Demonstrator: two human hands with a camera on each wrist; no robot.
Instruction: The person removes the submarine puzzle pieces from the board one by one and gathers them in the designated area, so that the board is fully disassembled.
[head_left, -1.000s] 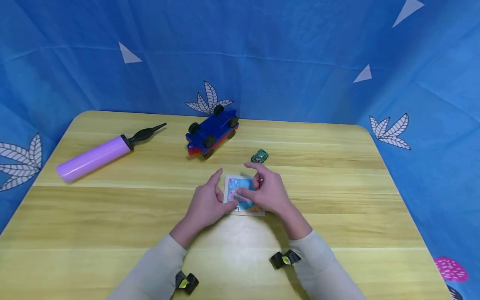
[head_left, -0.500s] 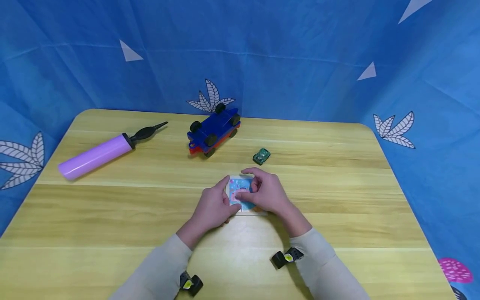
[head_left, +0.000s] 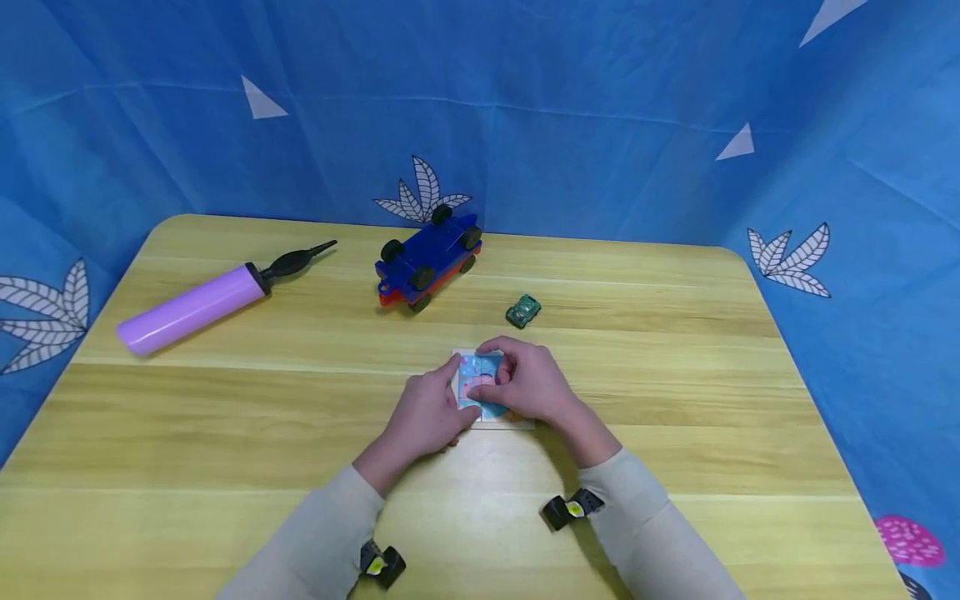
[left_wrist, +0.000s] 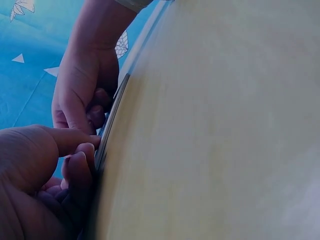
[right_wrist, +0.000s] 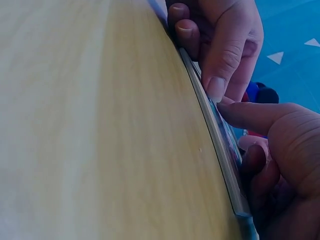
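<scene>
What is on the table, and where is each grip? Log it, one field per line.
Surface: wood-grain table
Centre: puzzle board, lying flat
Left grip: at the board's left side, thumb on its near part; pinch unclear
Right grip: over the board's right side, thumb on the picture; pinch unclear
Far side: blue-and-red toy vehicle, underside showing
Right of vehicle, nearer: green toy car
Left: purple hand pump
Backdrop: blue cloth

Head view: high over desk, six o'clock, faces down toward twelve; wrist views: low, close, share hands.
</scene>
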